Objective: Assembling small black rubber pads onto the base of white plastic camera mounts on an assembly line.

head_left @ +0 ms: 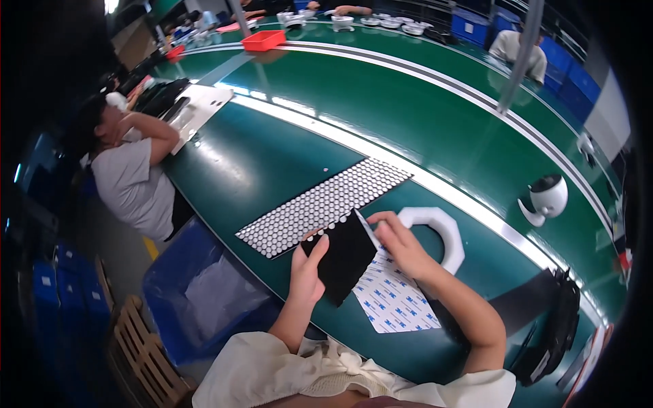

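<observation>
My left hand (307, 275) grips a black sheet (347, 262) by its left edge, thumb on top. Small round white pieces line the sheet's upper edge, near that thumb. At the sheet's right side my right hand (403, 246) is closed, its fingers pinching the top of a white backing paper (398, 299) with blue print. This paper hangs partly behind the black sheet; whether the two are still joined is hidden. Just beyond both hands lies a long black strip (320, 207) covered in rows of round white pads. A thick white ring (454, 241) lies beside my right hand.
On the green table (231, 163), black flat pieces (524, 299) lie at the right. A white rounded device (548, 197) stands on the green conveyor (408, 95). A blue bin (170, 292) is below left. A co-worker (132, 177) sits at left; a red tray (264, 41) is farther off.
</observation>
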The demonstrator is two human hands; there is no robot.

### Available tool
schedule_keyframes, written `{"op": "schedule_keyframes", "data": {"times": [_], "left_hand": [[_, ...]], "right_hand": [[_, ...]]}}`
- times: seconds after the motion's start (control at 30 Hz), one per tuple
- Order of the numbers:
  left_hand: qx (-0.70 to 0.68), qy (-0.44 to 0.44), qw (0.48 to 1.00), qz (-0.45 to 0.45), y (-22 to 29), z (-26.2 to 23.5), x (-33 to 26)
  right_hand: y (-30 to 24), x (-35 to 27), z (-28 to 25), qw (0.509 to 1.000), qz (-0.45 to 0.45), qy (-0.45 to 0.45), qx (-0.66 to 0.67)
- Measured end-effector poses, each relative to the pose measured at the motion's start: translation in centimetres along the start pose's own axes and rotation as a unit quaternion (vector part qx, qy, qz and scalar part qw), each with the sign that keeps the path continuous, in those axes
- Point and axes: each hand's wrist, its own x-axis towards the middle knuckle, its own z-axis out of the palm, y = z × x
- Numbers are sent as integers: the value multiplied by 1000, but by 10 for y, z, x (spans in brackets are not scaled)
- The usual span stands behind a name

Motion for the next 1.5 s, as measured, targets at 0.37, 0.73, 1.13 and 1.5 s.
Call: {"op": "schedule_keyframes", "data": {"times": [0.37, 0.73, 1.13, 1.5], "left_hand": [[357, -11, 901, 246, -21, -3, -7], [545, -56, 792, 271, -28, -5, -52], [614, -266, 549, 500, -29, -58, -92], [558, -443, 603, 359, -133, -223, -133]], "right_hand": [[20, 5, 6, 994, -110, 21, -14], [20, 3, 12, 984, -128, 93, -80], [29, 8, 7, 976, -159, 131, -75], [20, 5, 5, 977, -152, 107, -100]]}}
